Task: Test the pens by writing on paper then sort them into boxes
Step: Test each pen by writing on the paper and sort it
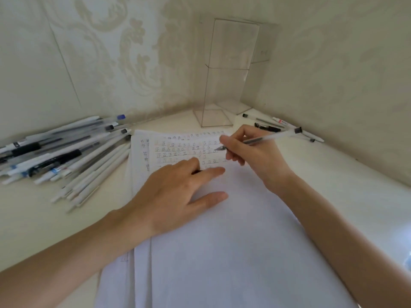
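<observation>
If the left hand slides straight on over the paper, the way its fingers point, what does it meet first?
Probably the right hand, low near its wrist, which grips the pen. Only paper lies between them, though depth is unclear.

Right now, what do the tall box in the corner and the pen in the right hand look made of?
Tall box: probably clear acrylic or stiff plastic, glossy; wallpaper shows through it. Pen in the right hand: seemingly clear plastic barrel, since a dark refill shows inside.
</observation>
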### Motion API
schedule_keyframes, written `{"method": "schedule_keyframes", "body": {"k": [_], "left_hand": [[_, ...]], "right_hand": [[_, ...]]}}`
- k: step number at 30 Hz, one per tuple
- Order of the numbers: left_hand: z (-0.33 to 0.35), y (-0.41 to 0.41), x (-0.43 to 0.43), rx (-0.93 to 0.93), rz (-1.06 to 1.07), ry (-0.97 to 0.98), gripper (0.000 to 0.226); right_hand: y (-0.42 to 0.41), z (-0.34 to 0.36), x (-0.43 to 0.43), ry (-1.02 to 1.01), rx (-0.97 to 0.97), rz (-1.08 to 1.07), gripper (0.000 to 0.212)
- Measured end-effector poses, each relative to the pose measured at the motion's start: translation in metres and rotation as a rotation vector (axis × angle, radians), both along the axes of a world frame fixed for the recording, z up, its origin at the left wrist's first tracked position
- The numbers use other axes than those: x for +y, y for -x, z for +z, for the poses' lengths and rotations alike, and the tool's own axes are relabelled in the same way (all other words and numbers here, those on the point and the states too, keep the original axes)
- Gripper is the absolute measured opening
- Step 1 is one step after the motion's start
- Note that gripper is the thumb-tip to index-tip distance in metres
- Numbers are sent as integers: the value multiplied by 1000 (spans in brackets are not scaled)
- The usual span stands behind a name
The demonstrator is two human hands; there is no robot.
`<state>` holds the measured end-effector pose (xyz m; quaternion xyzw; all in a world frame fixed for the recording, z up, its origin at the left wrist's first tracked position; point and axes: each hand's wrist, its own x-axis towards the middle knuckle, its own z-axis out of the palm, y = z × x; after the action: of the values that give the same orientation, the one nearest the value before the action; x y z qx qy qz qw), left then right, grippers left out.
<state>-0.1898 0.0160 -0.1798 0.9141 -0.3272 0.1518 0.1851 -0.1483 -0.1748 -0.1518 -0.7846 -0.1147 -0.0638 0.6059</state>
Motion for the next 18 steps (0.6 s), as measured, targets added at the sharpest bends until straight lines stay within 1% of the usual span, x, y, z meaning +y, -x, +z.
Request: {"method": "schedule_keyframes", "body": {"k": [2,4,7,12,18], "left_hand": [[-3,-1,0,30,-40,-96,67],[-3,-2,0,37,-29,-118,67],[-3,-1,-1,38,-6,-135,66],[-4,-2,-3,1,68,-137,59],[-3,-1,-4,16,89,-143,60]], "right_hand": [[-1,-7,6,130,9,-72,22],[-3,-10,8,190,36,-118,21],[-6,-11,11,199,28,-156,21],[-8,-14,13,201,10,-122,30],[-10,-17,13,224,-17,-135,27]]}}
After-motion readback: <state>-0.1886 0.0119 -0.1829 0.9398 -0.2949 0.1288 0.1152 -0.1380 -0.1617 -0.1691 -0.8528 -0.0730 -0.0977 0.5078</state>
